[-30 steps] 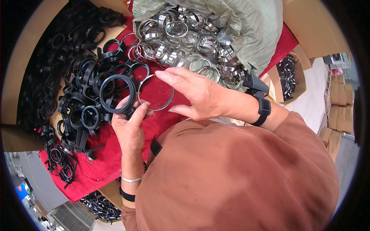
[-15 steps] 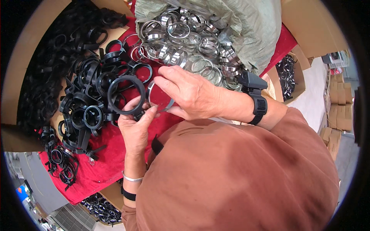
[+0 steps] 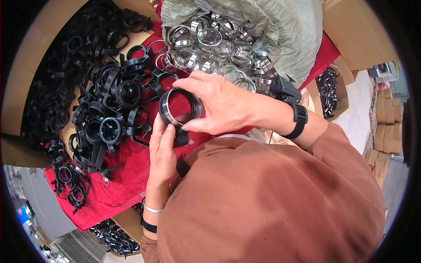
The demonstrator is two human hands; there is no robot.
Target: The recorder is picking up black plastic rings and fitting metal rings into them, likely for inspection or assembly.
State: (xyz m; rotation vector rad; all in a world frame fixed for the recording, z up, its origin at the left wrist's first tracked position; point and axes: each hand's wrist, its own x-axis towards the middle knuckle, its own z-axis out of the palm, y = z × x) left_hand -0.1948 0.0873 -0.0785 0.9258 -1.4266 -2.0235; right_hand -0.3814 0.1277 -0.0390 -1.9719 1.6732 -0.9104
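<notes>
Between my hands is a black ring (image 3: 198,104) with a dark tab (image 3: 180,137) at its lower side. A shiny metal ring (image 3: 165,108) sits against its left face, roughly in line with it; how far it is seated I cannot tell. My left hand (image 3: 161,151) is closed on the black ring from below, around the tab, with fingertips at the lower rim. My right hand (image 3: 221,104) grips both rings from the right, index finger on top and thumb at the bottom. Just left lies a pile of black rings with straps (image 3: 105,105).
A woven sack (image 3: 294,39) spills loose metal rings (image 3: 230,50) at the back. Red cloth (image 3: 105,195) covers the table. A carton (image 3: 44,39) at left holds many black parts (image 3: 66,65). Another box of parts (image 3: 326,92) stands right, and a further parts box (image 3: 115,236) sits below the table edge.
The black ring and the metal ring, apart before, are now together. They have turned and moved right, and my right hand has come round to grip both.
</notes>
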